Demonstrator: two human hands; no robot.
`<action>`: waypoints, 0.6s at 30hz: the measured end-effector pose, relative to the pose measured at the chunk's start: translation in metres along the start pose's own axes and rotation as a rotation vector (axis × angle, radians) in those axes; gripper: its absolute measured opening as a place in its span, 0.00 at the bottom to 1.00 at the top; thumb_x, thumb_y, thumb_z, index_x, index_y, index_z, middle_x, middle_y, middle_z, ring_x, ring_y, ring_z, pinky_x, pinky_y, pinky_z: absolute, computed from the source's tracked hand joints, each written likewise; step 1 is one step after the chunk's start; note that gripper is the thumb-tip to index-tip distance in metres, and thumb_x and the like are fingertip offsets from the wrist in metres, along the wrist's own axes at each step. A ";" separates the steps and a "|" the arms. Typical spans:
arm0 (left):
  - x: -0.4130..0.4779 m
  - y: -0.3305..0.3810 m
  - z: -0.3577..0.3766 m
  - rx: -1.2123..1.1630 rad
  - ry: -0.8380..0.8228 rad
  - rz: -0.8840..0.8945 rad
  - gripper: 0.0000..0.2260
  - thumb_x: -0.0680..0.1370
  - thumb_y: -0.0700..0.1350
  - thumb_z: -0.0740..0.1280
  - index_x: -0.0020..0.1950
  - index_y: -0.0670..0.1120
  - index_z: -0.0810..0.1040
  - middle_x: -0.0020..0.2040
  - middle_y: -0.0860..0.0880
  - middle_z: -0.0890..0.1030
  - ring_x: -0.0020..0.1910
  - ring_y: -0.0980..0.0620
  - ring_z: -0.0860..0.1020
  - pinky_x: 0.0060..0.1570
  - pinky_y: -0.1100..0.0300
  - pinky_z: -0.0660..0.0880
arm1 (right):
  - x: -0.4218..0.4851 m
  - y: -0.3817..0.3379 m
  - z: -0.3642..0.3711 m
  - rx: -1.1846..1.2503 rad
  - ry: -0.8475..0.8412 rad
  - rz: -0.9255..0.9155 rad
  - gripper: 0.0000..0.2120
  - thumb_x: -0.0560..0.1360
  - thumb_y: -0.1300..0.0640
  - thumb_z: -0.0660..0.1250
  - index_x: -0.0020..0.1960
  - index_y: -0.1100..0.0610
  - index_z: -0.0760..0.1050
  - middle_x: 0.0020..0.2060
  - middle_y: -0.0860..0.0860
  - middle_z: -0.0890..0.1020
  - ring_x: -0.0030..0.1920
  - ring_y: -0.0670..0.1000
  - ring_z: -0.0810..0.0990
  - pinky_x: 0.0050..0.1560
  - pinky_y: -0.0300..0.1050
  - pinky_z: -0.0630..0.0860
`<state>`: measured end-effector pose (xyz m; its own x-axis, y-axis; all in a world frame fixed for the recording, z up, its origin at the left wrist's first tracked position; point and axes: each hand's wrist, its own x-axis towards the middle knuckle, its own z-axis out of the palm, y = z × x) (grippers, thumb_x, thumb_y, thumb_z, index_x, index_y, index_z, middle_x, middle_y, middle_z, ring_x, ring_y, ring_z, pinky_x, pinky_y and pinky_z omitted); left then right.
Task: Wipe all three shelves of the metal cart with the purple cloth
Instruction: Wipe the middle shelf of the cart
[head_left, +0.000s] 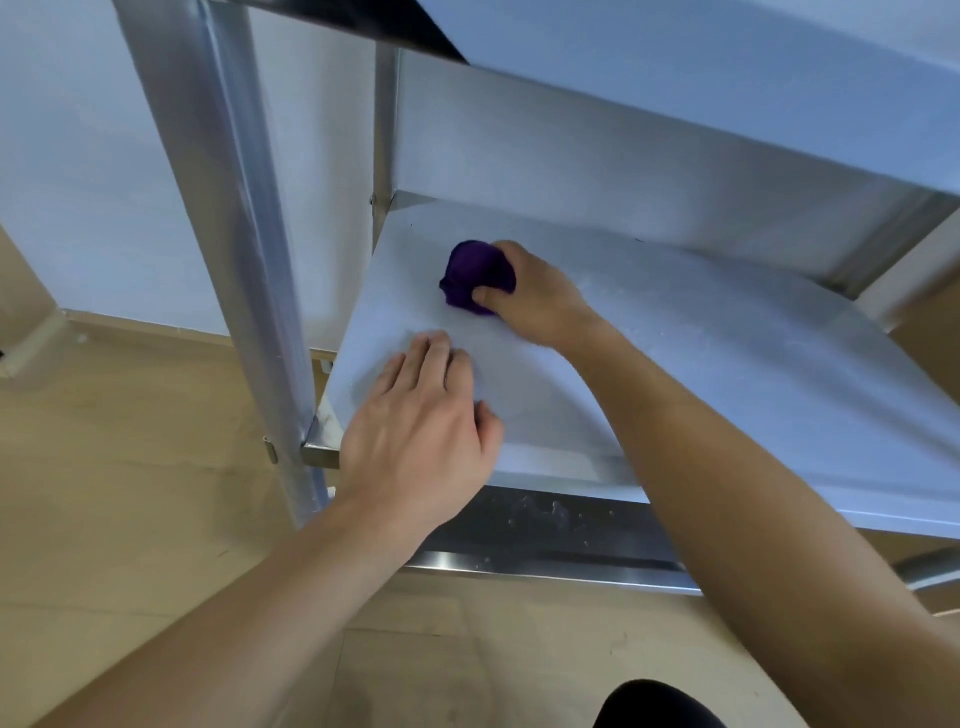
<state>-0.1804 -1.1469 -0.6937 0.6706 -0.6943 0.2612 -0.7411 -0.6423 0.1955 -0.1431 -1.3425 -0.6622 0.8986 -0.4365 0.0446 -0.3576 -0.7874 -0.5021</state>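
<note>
The purple cloth (475, 278) is bunched into a ball on a lower shelf (727, 374) of the metal cart, toward its far left part. My right hand (540, 296) grips the cloth from the right and presses it on the shelf. My left hand (421, 431) lies flat, palm down, on the shelf's near left corner, holding nothing. A higher shelf (649, 150) overhangs the back of this one and hides its far edge.
A shiny upright post (228, 218) of the cart stands at the left, close to my left hand. Another metal ledge (545, 561) shows below the shelf's front edge. Beige floor (130, 467) lies left and below; a white wall (78, 156) is behind.
</note>
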 end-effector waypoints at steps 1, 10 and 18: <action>0.001 0.001 0.000 0.002 0.000 0.002 0.27 0.77 0.52 0.48 0.71 0.40 0.67 0.74 0.41 0.67 0.74 0.45 0.64 0.74 0.52 0.59 | -0.019 0.002 0.001 -0.026 0.021 -0.025 0.24 0.76 0.50 0.67 0.69 0.54 0.67 0.59 0.53 0.78 0.58 0.56 0.76 0.52 0.46 0.71; -0.003 0.002 -0.001 0.009 -0.009 0.019 0.26 0.79 0.51 0.48 0.73 0.39 0.65 0.74 0.40 0.66 0.74 0.44 0.63 0.74 0.49 0.61 | -0.008 -0.001 -0.001 0.014 0.041 -0.006 0.23 0.77 0.52 0.67 0.70 0.54 0.67 0.60 0.52 0.79 0.60 0.55 0.76 0.55 0.45 0.70; -0.007 0.005 0.004 -0.013 -0.016 0.021 0.27 0.80 0.52 0.45 0.76 0.41 0.60 0.77 0.41 0.61 0.76 0.45 0.59 0.76 0.50 0.55 | 0.104 0.002 0.002 0.019 0.065 0.106 0.27 0.79 0.51 0.64 0.74 0.52 0.61 0.66 0.53 0.75 0.66 0.57 0.73 0.68 0.56 0.67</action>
<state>-0.1882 -1.1466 -0.6985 0.6554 -0.7126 0.2501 -0.7552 -0.6234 0.2028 -0.0499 -1.3888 -0.6601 0.8373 -0.5449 0.0456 -0.4446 -0.7270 -0.5233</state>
